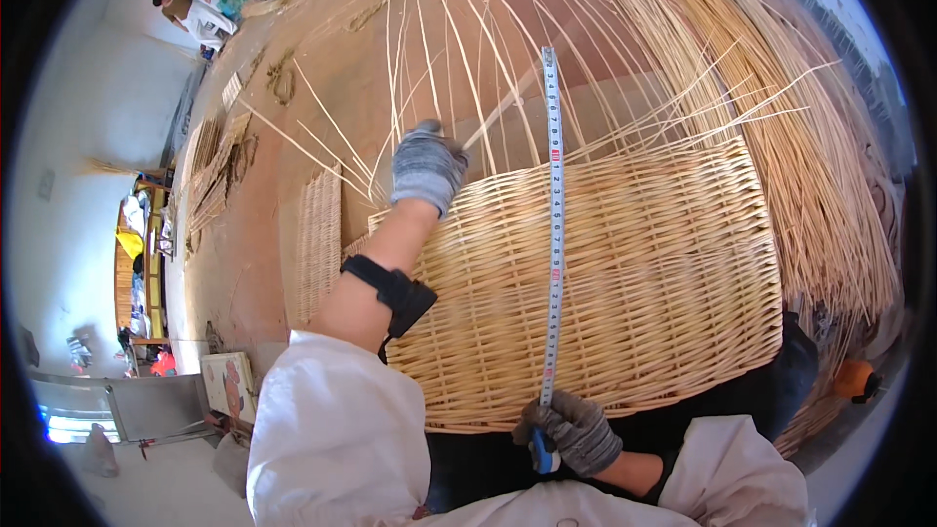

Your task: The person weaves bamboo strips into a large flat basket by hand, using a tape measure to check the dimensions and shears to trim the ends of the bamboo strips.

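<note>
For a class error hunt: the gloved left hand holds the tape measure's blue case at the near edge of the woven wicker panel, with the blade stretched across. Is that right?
Wrong hand: the head view shows the gloved right hand holding the tape measure's blue case at the near edge of the woven wicker panel, with the blade stretched across.

Left grip: gloved, arm extended forward, curled | Right grip: gloved, low, firmly closed

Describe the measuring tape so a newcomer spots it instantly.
Start at the large woven wicker panel. Running over it, from the gloved right hand at its near edge past its far edge, is the measuring tape: a flat, whitish, marked strip, unlike the thin tan rods.
</note>
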Motion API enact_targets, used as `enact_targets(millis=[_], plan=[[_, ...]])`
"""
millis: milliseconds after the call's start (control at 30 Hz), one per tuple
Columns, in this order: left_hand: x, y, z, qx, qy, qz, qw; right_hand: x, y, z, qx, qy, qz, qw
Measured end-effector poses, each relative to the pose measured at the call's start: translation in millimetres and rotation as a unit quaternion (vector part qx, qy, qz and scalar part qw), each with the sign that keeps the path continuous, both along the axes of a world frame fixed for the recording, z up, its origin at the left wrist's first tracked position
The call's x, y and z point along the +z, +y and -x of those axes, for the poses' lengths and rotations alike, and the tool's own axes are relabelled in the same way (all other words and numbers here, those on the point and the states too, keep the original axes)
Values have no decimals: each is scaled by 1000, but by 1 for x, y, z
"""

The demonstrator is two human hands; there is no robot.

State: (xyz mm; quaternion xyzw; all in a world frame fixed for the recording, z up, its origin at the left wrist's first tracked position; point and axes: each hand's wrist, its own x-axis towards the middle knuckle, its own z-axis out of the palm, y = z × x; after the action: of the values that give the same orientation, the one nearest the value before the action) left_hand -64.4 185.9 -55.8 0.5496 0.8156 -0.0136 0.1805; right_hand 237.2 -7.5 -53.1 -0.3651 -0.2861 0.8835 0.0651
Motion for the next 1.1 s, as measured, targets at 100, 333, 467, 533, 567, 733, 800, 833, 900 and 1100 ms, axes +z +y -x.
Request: enact_targets(millis=[100, 333, 467, 533, 567, 733, 800, 833, 900, 1100], plan=[[7, 8, -22, -67, 29, 105, 992, 1, -1, -1, 2, -3, -1, 1000], [6, 29, -32, -45, 131, 122, 983, -9, -3, -5, -12, 25, -10, 1000], [5, 20, -35, 46, 101, 93, 990, -13, -4, -6, 28, 7, -10, 1000], [10, 21, -34, -7, 99, 114, 988, -13, -7, -5, 7, 5, 4, 1000], [14, 23, -34, -32, 101, 139, 985, -12, -8, -4, -17, 14, -4, 1000], [19, 20, -33, 3, 90, 90, 992, -13, -10, -2, -55, 27, 19, 998], [15, 17, -31, 0, 79, 84, 993, -15, -9, -2, -65, 46, 24, 996], [12, 17, -30, -25, 51, 76, 995, -16, -8, -2, -60, 42, 16, 997], [9, 16, -26, -59, 47, 76, 994, -19, -10, -4, -42, 14, 8, 999], [18, 3, 6, 27, -204, -11, 979, -15, -20, -5, -30, 20, -11, 999]])
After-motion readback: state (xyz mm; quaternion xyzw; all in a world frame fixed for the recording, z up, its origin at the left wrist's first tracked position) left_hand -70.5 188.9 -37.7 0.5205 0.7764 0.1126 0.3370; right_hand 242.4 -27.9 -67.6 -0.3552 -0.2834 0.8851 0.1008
